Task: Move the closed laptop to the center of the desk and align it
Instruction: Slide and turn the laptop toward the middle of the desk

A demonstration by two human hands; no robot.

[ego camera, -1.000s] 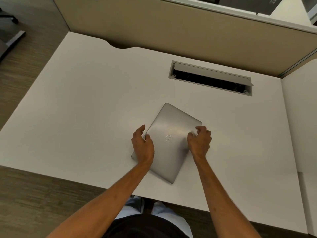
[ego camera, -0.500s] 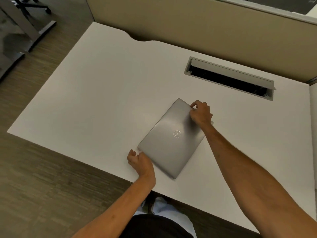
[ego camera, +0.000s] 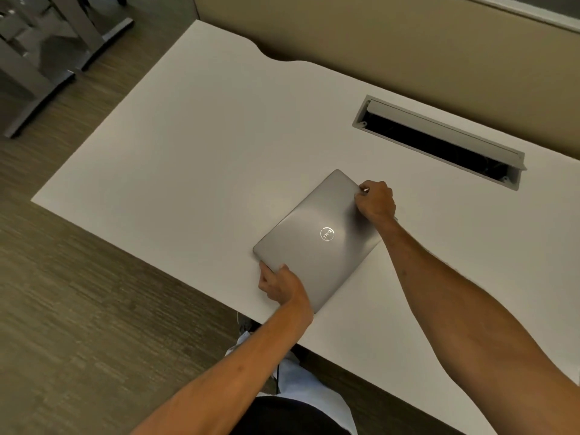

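Closed silver Dell laptop [ego camera: 317, 243] lies skewed on white desk [ego camera: 188, 152], near front edge. Left hand [ego camera: 281, 285] pinches its near-left corner; right hand [ego camera: 375, 200] curls over far-right corner.

Left hand [ego camera: 282, 285] curled, fingers gripping low and near. Right hand [ego camera: 375, 200] clenched farther forward, forearm extended diagonally.

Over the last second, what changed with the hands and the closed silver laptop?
Both hands shifted from the lid's middle to opposite ends: the left hand now grips the closed silver laptop at its near-left corner, the right hand at its far-right edge. The laptop turned slightly. It stays closed, flat and skewed on the white desk.
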